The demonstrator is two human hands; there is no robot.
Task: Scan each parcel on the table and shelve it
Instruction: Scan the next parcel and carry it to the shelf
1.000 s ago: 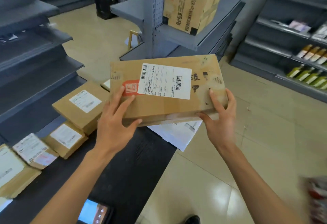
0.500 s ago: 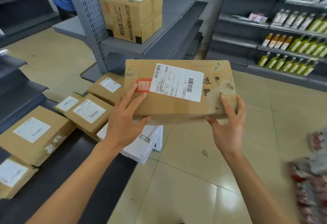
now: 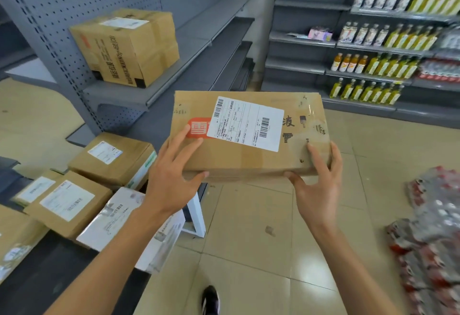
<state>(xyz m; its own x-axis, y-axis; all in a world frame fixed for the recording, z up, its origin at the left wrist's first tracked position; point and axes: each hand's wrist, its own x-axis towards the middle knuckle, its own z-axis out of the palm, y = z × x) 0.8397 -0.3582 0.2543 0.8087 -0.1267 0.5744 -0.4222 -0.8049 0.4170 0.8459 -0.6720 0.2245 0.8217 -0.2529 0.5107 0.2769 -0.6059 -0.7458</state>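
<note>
Head view: left hand (image 3: 171,185) and right hand (image 3: 317,187) clamp the flat cardboard parcel (image 3: 244,162) by its near corners, aloft beyond the counter (image 3: 49,265). Keep it level and slide it onto the grey shelf (image 3: 159,88) beside the large carton (image 3: 124,45).

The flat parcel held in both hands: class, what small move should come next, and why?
Probably carry the flat parcel forward and left toward the grey shelf. Left hand and right hand grip its near edge, clear of the table, and bare shelf lies beside the big carton.
</note>
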